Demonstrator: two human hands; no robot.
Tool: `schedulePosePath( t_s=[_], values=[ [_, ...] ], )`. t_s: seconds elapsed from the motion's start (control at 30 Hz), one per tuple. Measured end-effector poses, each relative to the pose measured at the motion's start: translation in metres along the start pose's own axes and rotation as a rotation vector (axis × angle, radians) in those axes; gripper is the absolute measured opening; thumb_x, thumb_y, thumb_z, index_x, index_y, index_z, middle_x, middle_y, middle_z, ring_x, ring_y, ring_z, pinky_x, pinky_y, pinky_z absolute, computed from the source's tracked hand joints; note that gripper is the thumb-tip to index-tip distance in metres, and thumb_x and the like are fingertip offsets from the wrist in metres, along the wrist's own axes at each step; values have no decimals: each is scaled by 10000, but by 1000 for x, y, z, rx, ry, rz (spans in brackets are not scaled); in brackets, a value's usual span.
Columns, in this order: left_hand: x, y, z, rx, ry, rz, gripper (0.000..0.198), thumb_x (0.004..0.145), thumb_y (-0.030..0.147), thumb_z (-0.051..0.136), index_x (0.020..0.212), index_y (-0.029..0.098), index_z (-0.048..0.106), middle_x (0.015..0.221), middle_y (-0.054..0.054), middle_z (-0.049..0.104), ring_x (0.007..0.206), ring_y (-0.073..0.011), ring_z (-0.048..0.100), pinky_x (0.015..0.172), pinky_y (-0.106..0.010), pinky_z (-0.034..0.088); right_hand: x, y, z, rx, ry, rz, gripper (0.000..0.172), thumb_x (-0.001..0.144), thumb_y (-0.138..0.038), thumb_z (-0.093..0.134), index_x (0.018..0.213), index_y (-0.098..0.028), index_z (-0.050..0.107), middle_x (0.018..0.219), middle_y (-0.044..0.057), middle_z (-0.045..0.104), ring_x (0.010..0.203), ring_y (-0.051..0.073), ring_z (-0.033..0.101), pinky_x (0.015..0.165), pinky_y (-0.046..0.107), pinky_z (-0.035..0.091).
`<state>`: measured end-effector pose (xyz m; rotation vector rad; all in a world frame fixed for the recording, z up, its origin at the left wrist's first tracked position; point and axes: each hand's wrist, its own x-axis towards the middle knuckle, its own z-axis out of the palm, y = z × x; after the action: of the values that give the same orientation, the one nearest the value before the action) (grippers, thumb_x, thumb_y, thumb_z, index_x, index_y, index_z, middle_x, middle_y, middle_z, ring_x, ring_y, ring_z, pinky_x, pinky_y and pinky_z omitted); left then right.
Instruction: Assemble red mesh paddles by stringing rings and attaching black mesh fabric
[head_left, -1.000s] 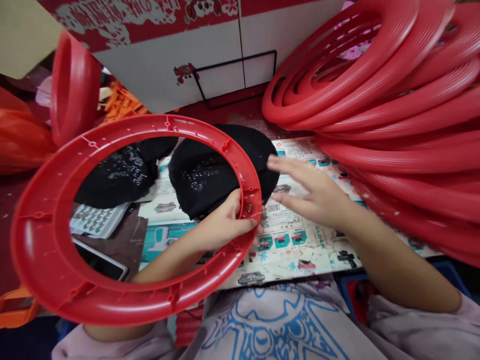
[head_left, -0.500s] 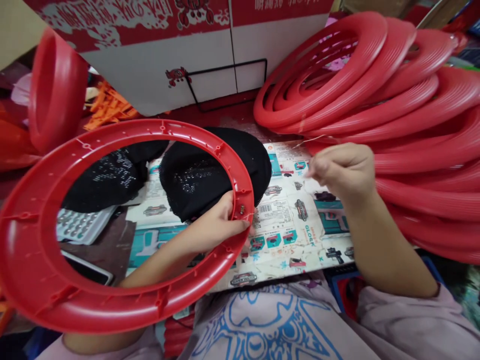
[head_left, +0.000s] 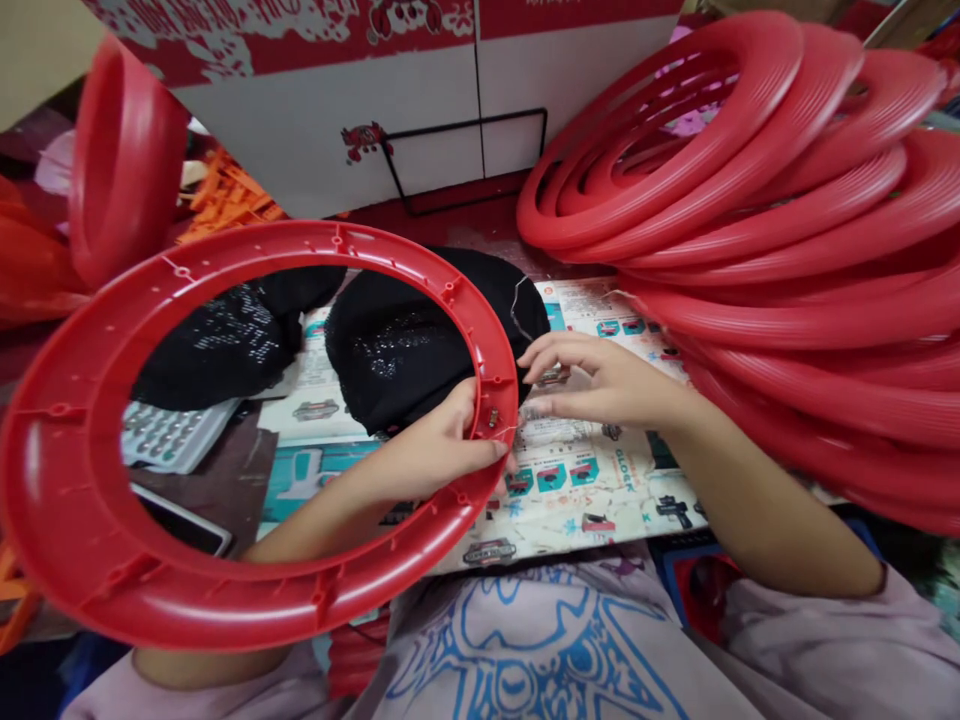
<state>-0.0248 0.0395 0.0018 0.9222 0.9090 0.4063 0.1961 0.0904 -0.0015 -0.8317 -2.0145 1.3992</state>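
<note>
A large red plastic ring point(head_left: 56, 490) tilts above the table, its ribbed hollow side facing me. My left hand point(head_left: 450, 435) reaches through the ring and is closed on its right side, thumb on the inner face. Beside that thumb, a small brass-coloured metal piece point(head_left: 493, 417) sits in the channel, and a thin thread shows by the thumb tip. My right hand point(head_left: 592, 380) is just right of the ring's edge, fingers apart and pointing at it. A pale thread point(head_left: 516, 305) curls over the black sequined cloth point(head_left: 405, 370) near those fingertips; whether they touch it, I cannot tell.
Red rings point(head_left: 795, 240) are piled high on the right. A printed cardboard sheet point(head_left: 555, 510) covers the table. Calculator point(head_left: 176, 435) and phone point(head_left: 184, 520) lie at left, near orange pieces point(head_left: 229, 195). Behind stands a red and white box point(head_left: 315, 130) with a black wire frame point(head_left: 469, 122).
My right hand has come left and slightly down from beside the ring pile to the ring's edge. Its closed fingers have spread. My left hand keeps its hold on the ring.
</note>
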Motion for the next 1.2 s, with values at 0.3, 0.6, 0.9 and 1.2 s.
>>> schedulePosePath(
  t_s=[0.3, 0.6, 0.9, 1.2],
  values=[
    [-5, 6, 7, 54, 21, 51, 833, 857, 209, 605, 1434, 266, 7, 768, 18, 641, 573, -158, 658, 553, -311, 581, -4, -6, 9, -172, -125, 13, 77, 822, -159, 644, 870, -149, 703, 769, 4, 703, 685, 97, 625, 659, 207, 462],
    [3, -4, 13, 56, -36, 148, 769, 772, 92, 617, 1345, 234, 125, 911, 13, 560, 674, -97, 601, 623, -224, 527, -11, -12, 15, -668, -14, -513, 187, 930, -157, 492, 889, -142, 674, 881, 76, 675, 793, 146, 599, 695, 252, 502],
    [4, -5, 21, 203, 51, 153, 470, 834, 235, 644, 1182, 221, 327, 1035, -16, 497, 996, -164, 564, 802, -244, 506, -14, -15, 22, -764, 66, -526, 225, 952, -151, 461, 873, -124, 670, 845, 72, 660, 755, 144, 564, 691, 253, 488],
    [1, -7, 23, 341, 79, 193, 272, 867, 241, 586, 1035, 215, 374, 908, 5, 483, 859, -149, 542, 728, -252, 490, -14, -11, 28, -806, 79, -522, 247, 964, -174, 441, 831, -161, 649, 816, 50, 649, 733, 135, 560, 666, 239, 469]
  ],
)
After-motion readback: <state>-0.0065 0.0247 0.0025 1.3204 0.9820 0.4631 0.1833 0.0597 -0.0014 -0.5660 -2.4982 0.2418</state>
